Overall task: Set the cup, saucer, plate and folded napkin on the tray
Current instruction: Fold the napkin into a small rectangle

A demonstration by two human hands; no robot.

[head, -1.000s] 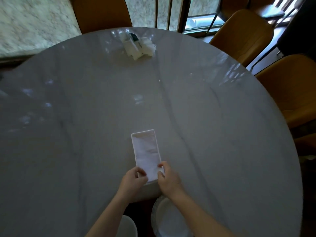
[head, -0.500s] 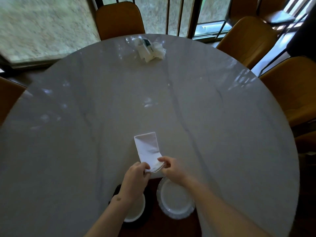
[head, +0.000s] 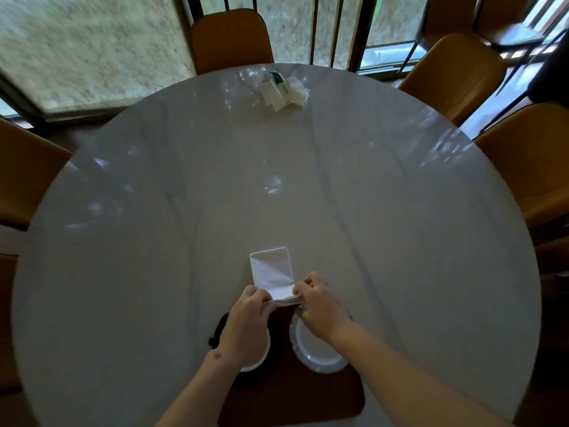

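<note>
On tray (head: 295, 396): plate (head: 317, 354), cup (head: 257, 355).

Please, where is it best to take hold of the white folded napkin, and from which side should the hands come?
Probably the near short edge, coming from the person's side. The napkin lies lengthwise away from the person, and its near end lifts off the table, so the left hand and right hand already pinch it there.
</note>
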